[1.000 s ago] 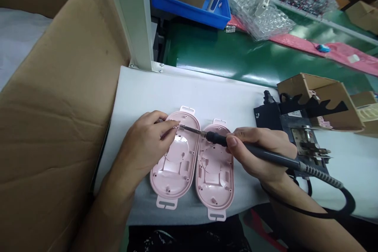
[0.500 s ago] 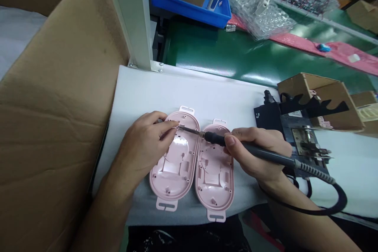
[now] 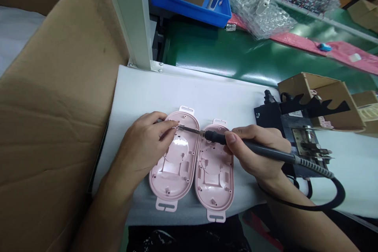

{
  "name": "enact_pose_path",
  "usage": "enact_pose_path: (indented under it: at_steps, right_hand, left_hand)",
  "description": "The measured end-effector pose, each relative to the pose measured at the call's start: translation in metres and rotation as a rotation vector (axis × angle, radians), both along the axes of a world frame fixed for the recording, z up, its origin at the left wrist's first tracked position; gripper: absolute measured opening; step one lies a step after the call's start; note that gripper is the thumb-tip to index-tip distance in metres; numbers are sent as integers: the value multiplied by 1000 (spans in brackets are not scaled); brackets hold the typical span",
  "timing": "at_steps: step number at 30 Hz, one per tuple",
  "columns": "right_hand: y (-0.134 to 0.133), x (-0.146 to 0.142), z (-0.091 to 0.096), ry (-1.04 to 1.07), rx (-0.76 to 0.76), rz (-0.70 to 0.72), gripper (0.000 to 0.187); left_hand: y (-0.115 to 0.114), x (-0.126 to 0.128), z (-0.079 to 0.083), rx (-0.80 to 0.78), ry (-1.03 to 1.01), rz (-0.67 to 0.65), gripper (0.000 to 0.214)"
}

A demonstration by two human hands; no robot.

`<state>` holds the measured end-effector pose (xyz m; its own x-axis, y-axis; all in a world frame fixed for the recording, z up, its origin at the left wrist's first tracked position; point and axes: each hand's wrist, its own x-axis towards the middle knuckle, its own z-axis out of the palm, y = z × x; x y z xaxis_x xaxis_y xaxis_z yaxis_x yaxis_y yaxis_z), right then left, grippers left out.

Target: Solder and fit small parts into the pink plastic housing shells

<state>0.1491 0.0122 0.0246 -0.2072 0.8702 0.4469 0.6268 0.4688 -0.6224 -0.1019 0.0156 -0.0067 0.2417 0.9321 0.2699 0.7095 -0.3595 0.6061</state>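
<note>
Right hand (image 3: 254, 162) clamped pen-style round the soldering iron (image 3: 274, 154). Its tip meets the left hand (image 3: 141, 147), fingertips pinched together atop the left pink shell (image 3: 174, 171). The right pink shell (image 3: 215, 183) lies just under the iron.

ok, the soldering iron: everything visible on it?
The soldering iron is slim: a dark grey handle, then a thin metal tip. A ribbed sleeve at its rear leads into a black cable looping down to the right. The right hand grips it like a pen. It lies nearly level, pointing left, its tip at the top of the left pink shell, by the left hand's fingers. Contact there is too small to tell.
</note>
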Motion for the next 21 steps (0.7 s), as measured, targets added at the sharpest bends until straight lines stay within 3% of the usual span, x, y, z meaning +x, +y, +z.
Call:
enact_pose_path:
  at_steps: [21]
  right_hand:
    - [1, 3, -2, 6, 51, 59, 14]
  left_hand:
    - [0, 1, 2, -8, 20, 8, 19]
